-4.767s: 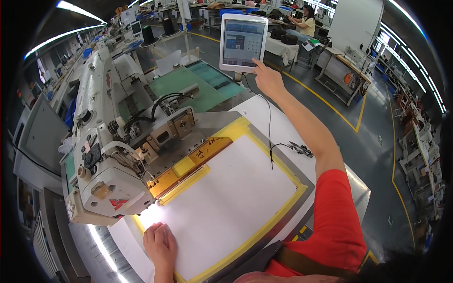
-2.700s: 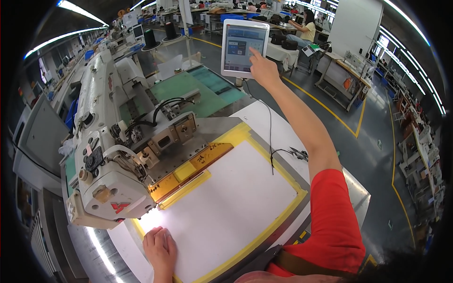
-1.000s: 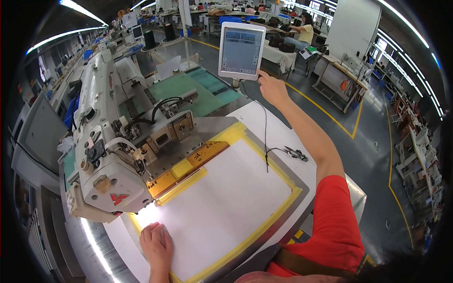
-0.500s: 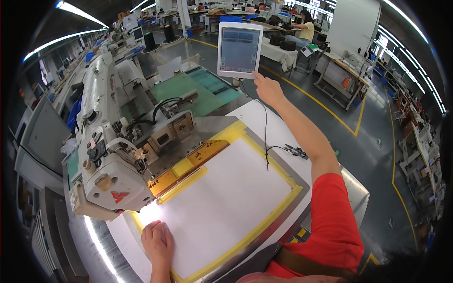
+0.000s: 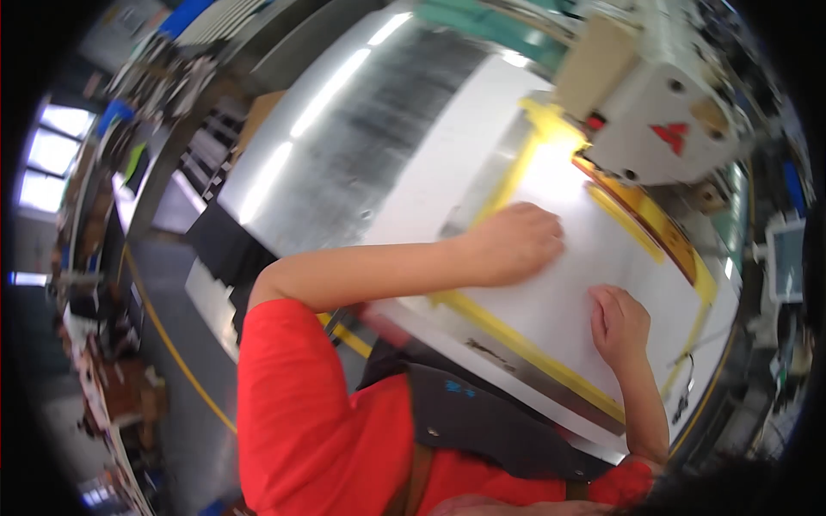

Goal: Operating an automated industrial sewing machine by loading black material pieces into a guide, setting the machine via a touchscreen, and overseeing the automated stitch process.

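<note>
A white sheet (image 5: 559, 297) lies in a flat metal frame edged with yellow tape (image 5: 508, 328). My left hand (image 5: 516, 243) is over the sheet near the lit spot under the machine head, its fingers curled and close together. What is under those fingers, if anything, is hidden. To its right my right hand (image 5: 621, 327) rests on or just above the sheet in a loose fist, and I see nothing in it. The white machine head (image 5: 667, 125) of a large sewing machine stands beyond my left hand. An amber strip (image 5: 641, 215) runs along the sheet's far side.
A shiny metal tabletop (image 5: 344, 129) spreads to the left of the frame. At the far right stands a screen (image 5: 787, 258) with a white border. A small dark tool (image 5: 686, 400) with a cord lies by the frame's right edge. Shelves with stacked goods (image 5: 155, 95) are at the left.
My right hand has left the screen and come down over the sheet. The fingers of my left hand have curled. The view has swung to the left and tilted.
</note>
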